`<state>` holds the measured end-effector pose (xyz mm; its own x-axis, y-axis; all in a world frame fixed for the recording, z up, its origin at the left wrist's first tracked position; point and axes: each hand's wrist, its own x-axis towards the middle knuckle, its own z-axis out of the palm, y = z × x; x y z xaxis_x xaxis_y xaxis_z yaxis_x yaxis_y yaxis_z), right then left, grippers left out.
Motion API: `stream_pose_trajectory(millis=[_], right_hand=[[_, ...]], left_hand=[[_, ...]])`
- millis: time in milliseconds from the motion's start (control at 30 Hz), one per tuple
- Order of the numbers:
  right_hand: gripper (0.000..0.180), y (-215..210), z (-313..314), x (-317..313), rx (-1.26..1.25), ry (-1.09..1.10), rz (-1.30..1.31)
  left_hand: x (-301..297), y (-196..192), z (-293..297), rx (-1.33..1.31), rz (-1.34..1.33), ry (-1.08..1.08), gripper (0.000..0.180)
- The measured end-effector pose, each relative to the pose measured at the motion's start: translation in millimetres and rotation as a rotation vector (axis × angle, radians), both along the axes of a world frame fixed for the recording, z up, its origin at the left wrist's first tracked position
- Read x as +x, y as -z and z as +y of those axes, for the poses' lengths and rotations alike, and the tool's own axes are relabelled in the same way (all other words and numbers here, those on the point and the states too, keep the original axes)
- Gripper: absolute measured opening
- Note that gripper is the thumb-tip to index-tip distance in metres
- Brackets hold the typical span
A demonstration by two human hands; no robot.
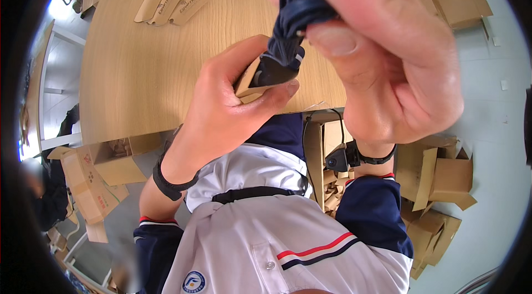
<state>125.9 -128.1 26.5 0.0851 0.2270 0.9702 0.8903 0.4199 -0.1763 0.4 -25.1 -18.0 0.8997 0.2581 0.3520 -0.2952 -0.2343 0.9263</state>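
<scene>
Your left hand (224,91) is gripping the cardboard sleeve (243,87), your right hand (396,64) pinching the dark bundle (298,3); its bulky folds could be snagging the rim

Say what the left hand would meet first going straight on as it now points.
Probably the dark blue bundle at the mouth of the cardboard sleeve the left hand holds, then perhaps the right hand; depth is unclear.

The bundle (292,17) is navy, the cardboard sleeve (247,79) tan.
</scene>
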Motion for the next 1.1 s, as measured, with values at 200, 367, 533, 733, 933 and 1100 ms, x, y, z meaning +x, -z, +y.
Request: stream_pose_trajectory(millis=[200,367,533,733,933,1100], right_hand=[[0.025,-4.6,-23.4,-22.3,-0.437,-0.074,0.329],[0.019,6.6,-29.5,-14.3,-0.637,-0.106,0.246],[0.019,11.2,-32.5,-22.7,-0.793,0.138,-0.014],[0.020,31.7,-27.0,-41.2,-0.724,0.174,0.047],[0.035,51.9,-24.3,-46.9,-1.035,0.053,0.365],[0.035,44.0,-18.8,-44.2,-1.065,0.014,0.298]], left_hand=[[-0.9,3.8,-0.7,-0.377,0.184,0.149,0.021],[-4.8,10.4,7.2,-0.623,0.245,0.291,0.023],[-9.7,18.2,12.3,-0.739,0.307,0.375,0.023],[-7.8,46.6,22.3,-0.464,0.326,0.367,0.021],[-11.8,84.4,31.2,-0.212,0.323,0.412,0.023],[-20.9,78.8,31.3,-0.401,0.367,0.452,0.027]])
